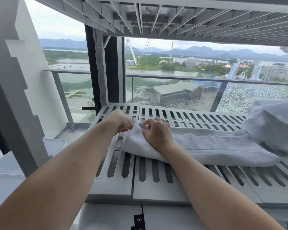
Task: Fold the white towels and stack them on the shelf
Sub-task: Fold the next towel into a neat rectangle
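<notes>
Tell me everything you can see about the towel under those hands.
The towel is white terry, folded into a long strip lying flat on the slatted grey shelf. The left hand and right hand pinch its left end, where a small tag shows. Its right end lies by a white heap.

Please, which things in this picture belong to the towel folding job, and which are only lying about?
Job: white towel, its left end held by the left hand and right hand; towel heap at the right; slatted shelf under them.
Lying about: plastic tub at the lower left; black label on the white thing below the shelf.
</notes>
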